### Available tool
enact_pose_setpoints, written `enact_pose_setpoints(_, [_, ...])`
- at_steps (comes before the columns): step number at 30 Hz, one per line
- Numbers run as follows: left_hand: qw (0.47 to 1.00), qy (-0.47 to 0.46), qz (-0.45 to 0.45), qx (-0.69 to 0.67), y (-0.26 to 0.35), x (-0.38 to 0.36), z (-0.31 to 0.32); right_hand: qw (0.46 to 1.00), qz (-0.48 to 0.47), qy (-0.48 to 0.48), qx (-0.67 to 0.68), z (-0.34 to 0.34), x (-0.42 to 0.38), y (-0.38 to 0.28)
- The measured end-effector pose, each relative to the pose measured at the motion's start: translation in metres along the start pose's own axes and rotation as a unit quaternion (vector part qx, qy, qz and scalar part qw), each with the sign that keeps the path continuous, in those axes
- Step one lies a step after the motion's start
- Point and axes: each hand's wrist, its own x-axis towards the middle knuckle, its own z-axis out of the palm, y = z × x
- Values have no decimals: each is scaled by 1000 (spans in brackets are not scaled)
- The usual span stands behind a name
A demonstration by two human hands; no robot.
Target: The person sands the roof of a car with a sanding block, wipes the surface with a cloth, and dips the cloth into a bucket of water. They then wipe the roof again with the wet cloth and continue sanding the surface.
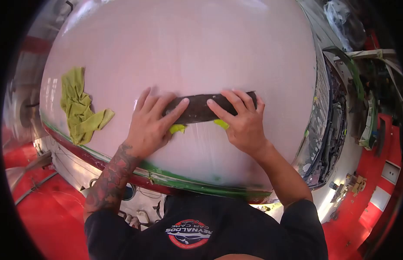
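Observation:
A long dark sanding block [198, 109] lies flat on a car hood [175, 52] coated in pale pinkish primer. My left hand [151, 118] grips the block's left end, thumb along its top. At the right end, my right hand [245, 120] holds it with fingers curled over the far edge and thumb pointing inward. Bright yellow-green pieces [177, 128] poke out from under the block's near edge beside each hand. The block's underside is hidden.
A crumpled olive-green cloth [78, 108] rests on the hood's left side. The hood's near edge [197, 184] shows green and red paint. Exposed front-end parts [329, 130] are to the right, with red floor areas [49, 216] around the car.

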Motion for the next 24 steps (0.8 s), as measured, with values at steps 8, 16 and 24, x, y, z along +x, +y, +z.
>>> enact_pose_setpoints(8, [991,97,-35,90,-218,192,6,998,17,56,-24,61,276,117])
enact_pose_setpoints(16, [992,101,-71,-16,-59,63,7,999,5,37,16,22,97,41])
enact_pose_setpoints(24, [999,-31,-18,-39,87,-100,15,998,64,-14,19,-17,-133,-74])
